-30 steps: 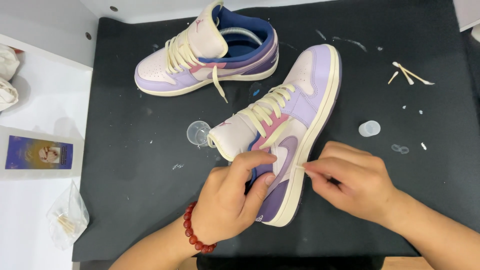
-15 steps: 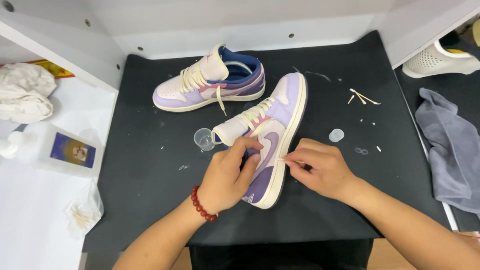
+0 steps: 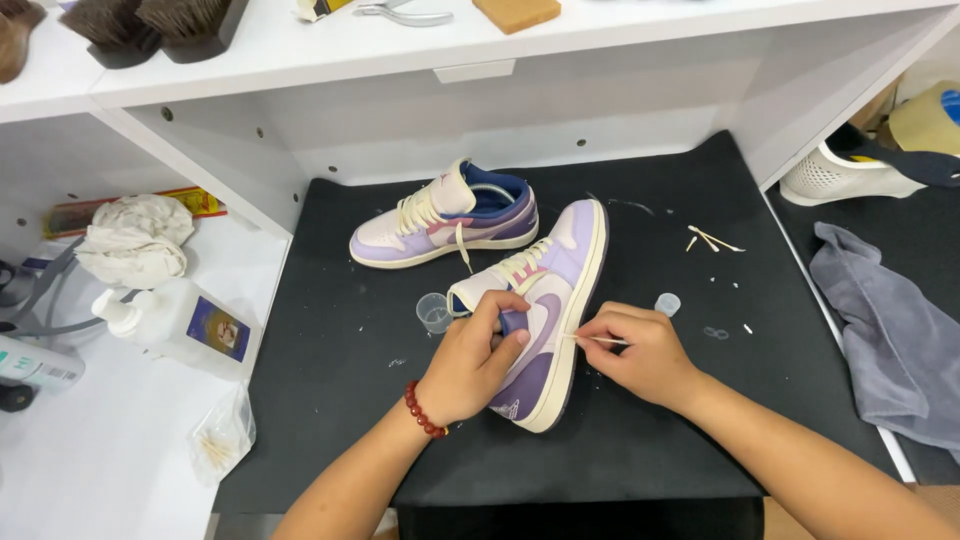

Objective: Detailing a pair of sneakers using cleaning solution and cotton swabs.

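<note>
Purple-and-white leather sneaker (image 3: 548, 330) lies on its side on black rubber mat (image 3: 330, 380), long axis near-far, heel prob. toward the person. Left hand (image 3: 470, 365) clamped on its collar; right hand (image 3: 640, 355) pinches thin cotton swab (image 3: 597, 340) at the midsole. Clear plastic bottle w/ blue rectangular label (image 3: 190, 325) lies left of mat.

Camera pulled way back/up vs a sec ago. The mat (image 3: 640, 440) now shows edge to edge, and there's a shelf (image 3: 300, 50) on top w/ brushes (image 3: 150, 25), pliers (image 3: 405, 13) and a tan block (image 3: 516, 12). New on the right: grey cloth (image 3: 890, 330) and a white shoe (image 3: 850, 178). On the left, rag (image 3: 135, 240) and bottle (image 3: 180, 322) came fully into frame. Right hand (image 3: 645, 355) slid up the sole a bit, and the thin stick (image 3: 597, 340) now touches the edge nearer mid-shoe (image 3: 550, 330). Left hand (image 3: 470, 365) shifted too, w/ fingers curled into the collar.
</note>
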